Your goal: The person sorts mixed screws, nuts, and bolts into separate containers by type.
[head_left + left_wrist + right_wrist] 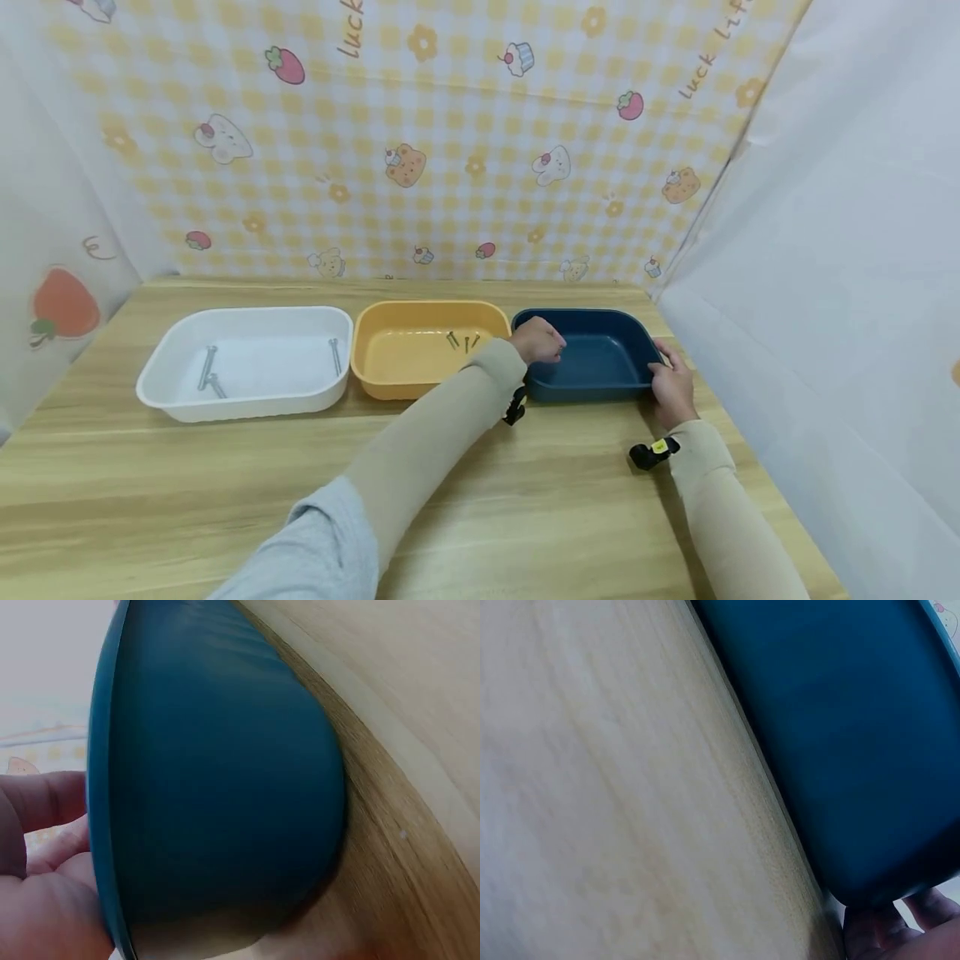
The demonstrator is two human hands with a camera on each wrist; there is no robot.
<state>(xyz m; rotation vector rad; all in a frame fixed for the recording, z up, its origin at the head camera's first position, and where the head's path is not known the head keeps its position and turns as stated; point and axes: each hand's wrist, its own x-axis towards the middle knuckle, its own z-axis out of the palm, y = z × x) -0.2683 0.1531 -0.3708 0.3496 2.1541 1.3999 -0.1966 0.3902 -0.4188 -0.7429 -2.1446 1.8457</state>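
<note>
The dark blue tray [600,358] stands on the table at the right of a row of three. My right hand [672,387] grips its right end, with the fingers along the outer side and the thumb at the rim. Over the tray's left end reaches my left hand [538,340], its fingers bent inward above the tray. In the left wrist view the blue wall [225,765] hides the fingertips of the left hand [45,847], and I cannot tell what they hold. The right wrist view has the right fingers [877,926] against the tray's lower corner.
An orange tray [397,354] adjoins the blue one and holds several small screws [467,343]. Left of it, a white tray [262,350] holds several longer bolts [207,367]. A patterned cloth [450,167] hangs behind the table; a white sheet [840,250] stands at the right.
</note>
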